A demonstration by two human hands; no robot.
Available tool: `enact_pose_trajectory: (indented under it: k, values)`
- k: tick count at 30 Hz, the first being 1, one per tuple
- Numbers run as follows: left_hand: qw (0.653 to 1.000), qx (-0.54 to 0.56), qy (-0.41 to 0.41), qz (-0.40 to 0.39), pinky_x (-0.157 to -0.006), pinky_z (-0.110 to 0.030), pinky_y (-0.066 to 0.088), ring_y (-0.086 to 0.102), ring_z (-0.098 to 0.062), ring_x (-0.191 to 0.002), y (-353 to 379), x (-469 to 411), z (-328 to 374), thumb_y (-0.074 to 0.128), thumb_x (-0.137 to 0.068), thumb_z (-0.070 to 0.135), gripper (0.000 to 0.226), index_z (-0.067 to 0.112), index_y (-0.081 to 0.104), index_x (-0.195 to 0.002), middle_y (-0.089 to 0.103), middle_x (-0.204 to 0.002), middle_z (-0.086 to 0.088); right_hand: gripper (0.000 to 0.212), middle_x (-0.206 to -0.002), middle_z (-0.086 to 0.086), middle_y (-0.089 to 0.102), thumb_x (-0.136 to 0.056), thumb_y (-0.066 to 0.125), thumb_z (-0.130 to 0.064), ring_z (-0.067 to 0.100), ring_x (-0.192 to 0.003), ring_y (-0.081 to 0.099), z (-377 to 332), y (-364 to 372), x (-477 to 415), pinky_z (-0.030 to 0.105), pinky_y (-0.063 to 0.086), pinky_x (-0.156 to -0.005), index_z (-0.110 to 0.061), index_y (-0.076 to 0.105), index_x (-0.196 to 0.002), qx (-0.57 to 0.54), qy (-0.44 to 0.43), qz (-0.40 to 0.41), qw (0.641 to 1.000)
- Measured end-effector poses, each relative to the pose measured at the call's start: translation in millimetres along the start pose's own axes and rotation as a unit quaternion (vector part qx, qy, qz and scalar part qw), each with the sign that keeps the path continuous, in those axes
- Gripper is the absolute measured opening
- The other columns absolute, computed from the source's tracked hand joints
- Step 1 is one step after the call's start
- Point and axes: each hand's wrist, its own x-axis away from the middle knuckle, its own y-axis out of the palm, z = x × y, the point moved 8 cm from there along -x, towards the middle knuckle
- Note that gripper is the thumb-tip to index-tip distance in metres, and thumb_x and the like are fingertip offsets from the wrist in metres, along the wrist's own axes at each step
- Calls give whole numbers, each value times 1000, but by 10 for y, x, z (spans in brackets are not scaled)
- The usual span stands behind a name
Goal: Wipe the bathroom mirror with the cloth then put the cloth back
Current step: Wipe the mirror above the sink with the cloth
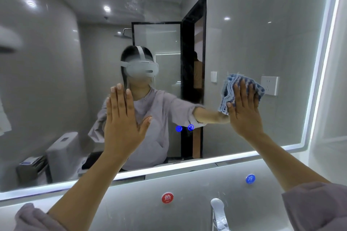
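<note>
The big bathroom mirror (244,24) with a lit edge fills most of the view. My right hand (244,110) presses a folded blue cloth (230,88) flat against the glass at the right, fingers spread over it. My left hand (122,120) lies flat and open on the glass at centre left, holding nothing. A smeared, streaky patch shows high on the mirror near the top centre. The reflection shows a person in a grey top wearing a white headset.
A chrome tap (217,212) rises at the bottom, below the mirror. A red hot-water sticker (167,197) and a blue cold-water sticker (250,179) sit on the wall under the mirror. Two blue touch buttons (185,128) glow on the glass.
</note>
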Motion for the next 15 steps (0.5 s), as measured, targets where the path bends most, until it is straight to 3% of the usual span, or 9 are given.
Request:
enact_pose_trajectory:
  k: [1, 2, 3, 4, 5, 7, 11, 15]
  values:
    - [1000, 3, 0, 1, -121, -39, -4, -4, -34, -148, -2, 2, 2, 31, -89, 63, 93, -3, 4, -149, -3, -158, -22, 65, -161, 11, -1, -94, 10, -42, 31, -148, -2, -40, 2, -9, 49, 2, -121, -13, 4, -153, -2, 11, 15, 1000]
    - [1000, 6, 0, 2, -121, -40, -3, -3, -34, -148, -5, 5, 5, 31, -89, 63, 93, -3, 5, -149, -2, -158, -22, 64, -159, -2, -21, -94, 9, -42, 21, -147, -17, -61, 0, -17, 46, -5, -120, -25, -16, -150, -6, 29, 33, 999]
    - [1000, 8, -1, 2, -121, -40, -3, -3, -34, -148, -7, 5, 8, 31, -89, 63, 93, -4, 5, -149, -2, -158, -22, 64, -148, -15, -43, -93, 7, -43, 9, -138, -35, -102, -15, -27, 42, -12, -118, -37, -38, -138, -18, 58, 41, 997]
    - [1000, 7, -2, 1, -121, -40, -2, -3, -35, -147, -8, 4, 11, 30, -89, 63, 93, -4, 5, -149, -2, -158, -23, 64, -136, -23, -54, -93, 6, -46, 2, -129, -45, -141, -27, -30, 39, -17, -116, -43, -48, -127, -31, 85, 47, 995]
    - [1000, 4, -4, -2, -121, -40, -3, -3, -35, -147, -9, 2, 14, 29, -89, 64, 93, -4, 4, -149, -2, -158, -23, 64, -137, -22, -52, -92, 5, -48, 2, -129, -44, -195, -21, -24, 39, -17, -116, -42, -46, -130, -43, 91, 50, 994]
    - [1000, 1, -6, -6, -121, -40, -4, -3, -35, -147, -6, -1, 15, 26, -89, 64, 94, -4, 4, -149, -3, -158, -23, 65, -151, -5, -34, -93, 5, -46, 16, -141, -27, -338, 9, 4, 47, -8, -118, -24, -26, -146, -40, 59, 64, 995]
    - [1000, 0, -7, -11, -121, -40, -4, -5, -34, -147, 8, 4, 7, 24, -88, 65, 94, -3, 3, -149, -5, -158, -22, 61, -159, 20, 6, -100, 11, -42, 40, -146, 4, -795, 16, -19, 57, 5, -118, -8, 7, -151, -38, -22, 80, 996]
    - [1000, -8, -2, -10, -121, -40, -4, -6, -34, -147, 16, -1, 13, 25, -89, 64, 93, -3, 3, -149, -7, -158, -21, 64, -159, 11, -6, -100, 4, -50, 34, -147, -9, -1188, 30, -125, 52, -7, -118, -15, -4, -152, -25, -88, 67, 994]
